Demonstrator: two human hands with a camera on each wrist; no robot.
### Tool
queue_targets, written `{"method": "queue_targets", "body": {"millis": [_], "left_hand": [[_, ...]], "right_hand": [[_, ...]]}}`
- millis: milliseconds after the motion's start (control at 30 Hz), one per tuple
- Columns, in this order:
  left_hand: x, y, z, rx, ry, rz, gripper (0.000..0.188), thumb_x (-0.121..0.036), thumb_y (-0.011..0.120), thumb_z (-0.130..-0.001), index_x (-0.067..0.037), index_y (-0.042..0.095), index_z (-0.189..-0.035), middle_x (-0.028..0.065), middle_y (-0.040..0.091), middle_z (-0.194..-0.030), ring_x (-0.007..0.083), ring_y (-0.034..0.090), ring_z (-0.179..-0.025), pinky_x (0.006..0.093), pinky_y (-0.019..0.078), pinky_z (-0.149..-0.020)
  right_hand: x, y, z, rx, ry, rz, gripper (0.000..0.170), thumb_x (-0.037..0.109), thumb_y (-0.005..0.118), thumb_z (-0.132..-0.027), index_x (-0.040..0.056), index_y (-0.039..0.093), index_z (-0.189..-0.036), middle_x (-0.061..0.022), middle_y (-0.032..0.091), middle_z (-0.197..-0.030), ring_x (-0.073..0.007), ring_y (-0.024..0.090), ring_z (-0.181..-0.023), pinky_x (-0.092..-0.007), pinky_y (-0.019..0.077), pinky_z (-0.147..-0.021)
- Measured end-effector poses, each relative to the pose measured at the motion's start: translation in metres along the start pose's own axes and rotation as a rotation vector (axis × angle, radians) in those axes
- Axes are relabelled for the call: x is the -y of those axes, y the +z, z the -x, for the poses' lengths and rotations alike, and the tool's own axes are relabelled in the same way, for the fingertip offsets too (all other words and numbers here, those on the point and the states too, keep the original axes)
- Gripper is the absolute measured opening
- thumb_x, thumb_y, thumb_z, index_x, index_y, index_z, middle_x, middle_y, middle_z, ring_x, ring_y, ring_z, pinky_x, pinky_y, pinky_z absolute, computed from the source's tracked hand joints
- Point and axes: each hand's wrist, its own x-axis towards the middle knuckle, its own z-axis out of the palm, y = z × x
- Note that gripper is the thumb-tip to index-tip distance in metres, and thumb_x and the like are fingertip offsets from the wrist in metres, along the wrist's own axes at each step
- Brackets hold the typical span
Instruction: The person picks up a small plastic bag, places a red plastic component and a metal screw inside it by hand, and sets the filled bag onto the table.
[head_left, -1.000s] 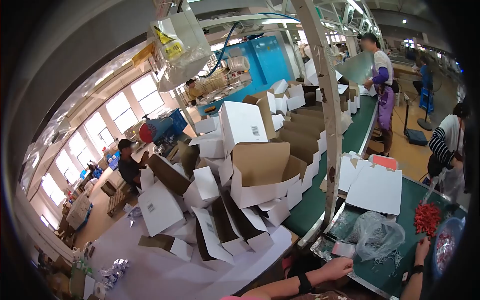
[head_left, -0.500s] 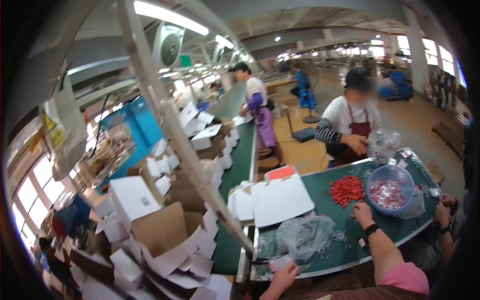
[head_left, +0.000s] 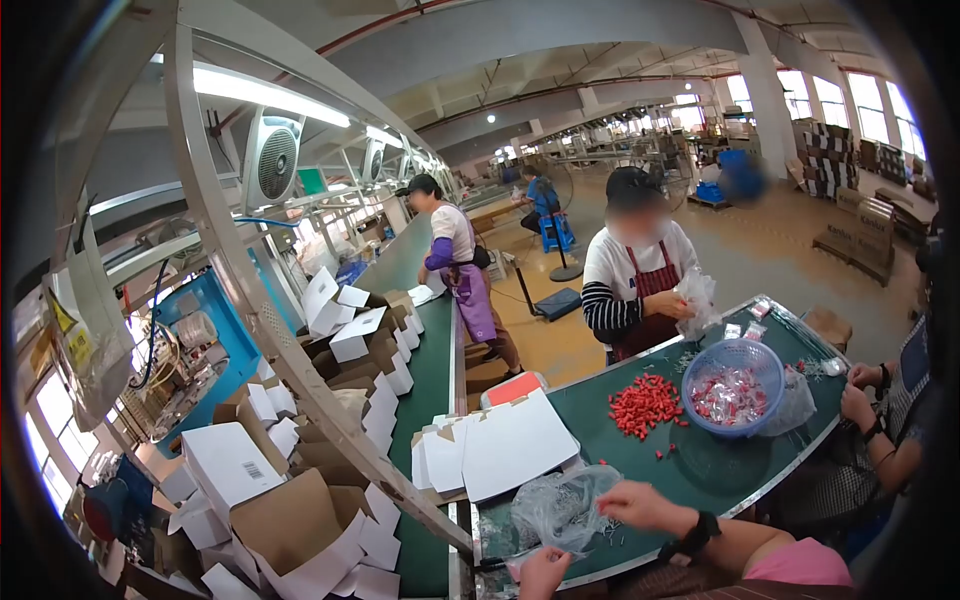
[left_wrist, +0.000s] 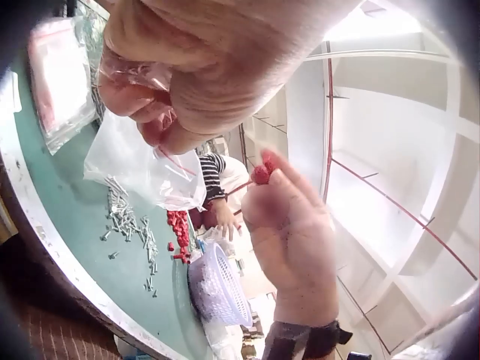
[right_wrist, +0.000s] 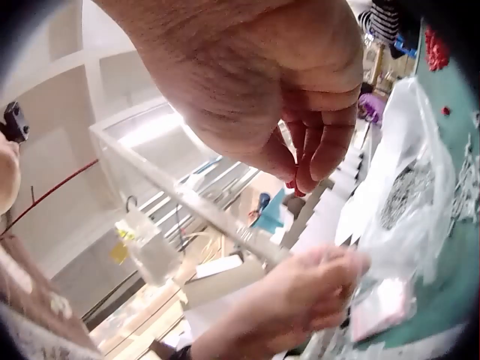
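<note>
In the head view my left hand (head_left: 545,574) is at the table's near edge, and my right hand (head_left: 645,506) is raised a little to its right. The left wrist view shows my left hand (left_wrist: 202,67) pinching thin clear plastic (left_wrist: 139,73) with a red line, apparently a small bag. My right hand (right_wrist: 262,90) pinches small red pieces (right_wrist: 298,189) between thumb and fingertips. Beside the hands lies a large clear bag (head_left: 548,515) of grey screws, with loose screws (left_wrist: 129,221) around it. A pack of small bags (right_wrist: 382,309) lies near my left hand.
Beyond are a red pile (head_left: 643,405), a blue basket (head_left: 735,420) of filled bags and white cardboard (head_left: 520,445). A metal post (head_left: 300,370) and open boxes (head_left: 300,520) stand left. One person faces the table across; another's hands are at the right.
The view has swung right. My right hand has moved from beside the red pile toward my left hand, carrying red pieces. My left hand stays near the screw bag.
</note>
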Motion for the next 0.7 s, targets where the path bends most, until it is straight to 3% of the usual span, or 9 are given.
{"method": "queue_targets", "body": {"millis": [67,133,167,233,367,467,533,633,700], "left_hand": [[-0.008,0.002,-0.004,0.019,-0.018,0.002,0.035,-0.039,0.064,-0.071,-0.006,0.064,-0.083,0.0120,0.064,-0.074,0.0239,0.062,-0.068,0.0338,0.0468,-0.063],[-0.014,0.003,-0.006,-0.043,0.201,-0.078,0.034,-0.038,0.063,-0.072,-0.006,0.064,-0.083,0.0151,0.062,-0.073,0.0273,0.062,-0.069,0.0357,0.0467,-0.064],[-0.016,0.003,-0.006,-0.042,0.203,-0.079,0.034,-0.038,0.063,-0.072,-0.006,0.064,-0.083,0.0151,0.062,-0.073,0.0273,0.062,-0.069,0.0357,0.0467,-0.064],[-0.020,0.004,-0.005,-0.003,0.172,-0.031,0.034,-0.038,0.063,-0.072,-0.006,0.063,-0.084,0.0168,0.061,-0.072,0.0292,0.062,-0.070,0.0372,0.0464,-0.064],[-0.019,0.007,-0.003,0.043,0.114,0.054,0.034,-0.038,0.062,-0.073,-0.006,0.063,-0.085,0.0163,0.062,-0.073,0.0292,0.062,-0.070,0.0374,0.0461,-0.063],[-0.021,0.006,-0.002,0.094,0.059,0.088,0.033,-0.037,0.061,-0.074,-0.006,0.063,-0.085,0.0140,0.062,-0.071,0.0257,0.062,-0.068,0.0362,0.0454,-0.060],[-0.019,0.010,-0.002,0.082,0.072,0.225,0.032,-0.036,0.062,-0.075,-0.004,0.063,-0.081,0.0081,0.061,-0.065,0.0173,0.058,-0.060,0.0318,0.0436,-0.055],[-0.014,0.017,-0.007,0.126,-0.018,0.238,0.031,-0.034,0.060,-0.074,-0.003,0.062,-0.081,0.0135,0.063,-0.071,0.0255,0.062,-0.069,0.0342,0.0456,-0.063],[-0.023,0.011,-0.006,0.162,-0.030,0.232,0.032,-0.034,0.060,-0.074,-0.003,0.062,-0.081,0.0140,0.063,-0.071,0.0259,0.062,-0.070,0.0343,0.0458,-0.063]], "right_hand": [[0.034,0.015,0.003,0.151,-0.095,-0.019,0.021,0.018,0.059,-0.081,0.0076,0.062,-0.099,-0.0097,0.060,-0.086,-0.0256,0.058,-0.081,-0.0326,0.0470,-0.070],[0.044,0.029,0.008,0.186,-0.158,0.003,0.022,0.020,0.056,-0.083,0.0083,0.061,-0.102,-0.0102,0.058,-0.087,-0.0268,0.058,-0.081,-0.0332,0.0472,-0.069],[0.046,0.034,0.009,0.239,-0.125,0.077,0.023,0.021,0.053,-0.085,0.0089,0.061,-0.104,-0.0103,0.057,-0.088,-0.0278,0.057,-0.080,-0.0340,0.0473,-0.068],[0.052,0.034,0.010,0.309,-0.096,0.222,0.026,0.020,0.049,-0.086,0.0107,0.058,-0.108,-0.0102,0.054,-0.085,-0.0287,0.057,-0.077,-0.0353,0.0477,-0.064],[0.054,0.031,0.013,0.340,-0.130,0.308,0.027,0.016,0.051,-0.082,0.0100,0.058,-0.108,-0.0104,0.053,-0.083,-0.0284,0.057,-0.076,-0.0354,0.0481,-0.063],[0.049,0.032,0.015,0.336,-0.143,0.336,0.029,0.012,0.050,-0.079,0.0091,0.058,-0.107,-0.0103,0.052,-0.081,-0.0281,0.057,-0.074,-0.0355,0.0483,-0.062],[0.042,0.034,0.016,0.363,-0.204,0.405,0.030,0.010,0.049,-0.078,0.0076,0.058,-0.107,-0.0107,0.052,-0.080,-0.0279,0.058,-0.072,-0.0362,0.0481,-0.060],[0.043,0.034,0.017,0.387,-0.199,0.463,0.030,0.008,0.048,-0.077,0.0067,0.058,-0.105,-0.0115,0.051,-0.080,-0.0280,0.058,-0.071,-0.0360,0.0482,-0.060],[0.046,0.035,0.017,0.390,-0.191,0.493,0.028,0.009,0.048,-0.077,0.0061,0.058,-0.103,-0.0116,0.052,-0.079,-0.0282,0.058,-0.070,-0.0358,0.0483,-0.059]]}}
